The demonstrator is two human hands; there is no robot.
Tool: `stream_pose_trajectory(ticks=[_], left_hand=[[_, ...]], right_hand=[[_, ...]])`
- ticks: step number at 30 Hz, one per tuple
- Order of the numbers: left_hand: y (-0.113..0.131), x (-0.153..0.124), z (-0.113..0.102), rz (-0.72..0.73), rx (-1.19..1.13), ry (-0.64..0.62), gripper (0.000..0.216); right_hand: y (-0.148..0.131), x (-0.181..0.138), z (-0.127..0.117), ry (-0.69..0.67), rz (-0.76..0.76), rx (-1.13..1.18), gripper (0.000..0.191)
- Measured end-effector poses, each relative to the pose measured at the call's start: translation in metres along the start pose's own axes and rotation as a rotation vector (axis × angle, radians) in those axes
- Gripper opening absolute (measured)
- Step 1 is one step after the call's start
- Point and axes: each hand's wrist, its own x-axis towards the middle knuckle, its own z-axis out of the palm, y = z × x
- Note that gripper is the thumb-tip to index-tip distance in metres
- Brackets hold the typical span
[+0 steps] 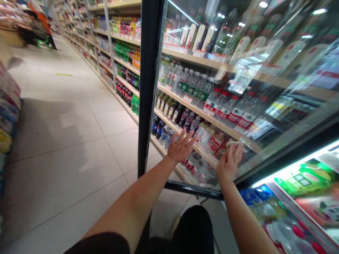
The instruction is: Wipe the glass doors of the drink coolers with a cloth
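In a supermarket drinks aisle, a glass door (275,141) is shown standing open from a lit cooler (304,190). Its pane is so streaked with reflected ceiling lights that the bottles (225,107) seen through it are hard to make out towards the right. A cloth (234,142) is mostly hidden under the fingers of the right hand (229,163). Only a pale, crumpled edge is shown above the knuckles, pressed to the lower part of the glass. The grip of that hand is clamped on the cloth. The left hand (181,146) is laid flat on the pane just beside it, its grip apart, five fingers spread, nothing held. Both arms are cut off by the lower edge of the view. One door, one cloth and two hands are counted; the bottles are too many and too blurred to be counted. One person (37,30), blurred, is seen far down the tiled floor (66,141).
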Motion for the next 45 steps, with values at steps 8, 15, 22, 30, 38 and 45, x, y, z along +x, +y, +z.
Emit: stream_pose_trajectory(ticks=[8,15,22,30,38,45], left_hand=[[0.0,-0.003,0.004,-0.015,-0.002,-0.025,0.059],[0.001,-0.002,0.002,-0.005,0.023,-0.013,0.057],[0.001,0.002,-0.001,0.007,0.036,0.042,0.058],[0.001,0.0,0.0,0.001,0.022,0.02,0.057],[0.001,0.001,-0.001,0.006,0.025,0.032,0.057],[0.003,0.001,-0.003,0.002,0.015,0.022,0.056]], right_hand=[[0.016,0.035,-0.013,0.056,0.144,0.004,0.052],[0.003,-0.009,0.001,0.024,0.1,-0.02,0.052],[0.01,0.004,-0.006,-0.011,0.016,-0.055,0.05],[0.007,-0.03,0.001,0.008,0.197,-0.01,0.054],[0.008,-0.01,-0.004,-0.028,0.108,-0.033,0.048],[0.017,0.001,-0.005,0.104,0.25,0.047,0.055]])
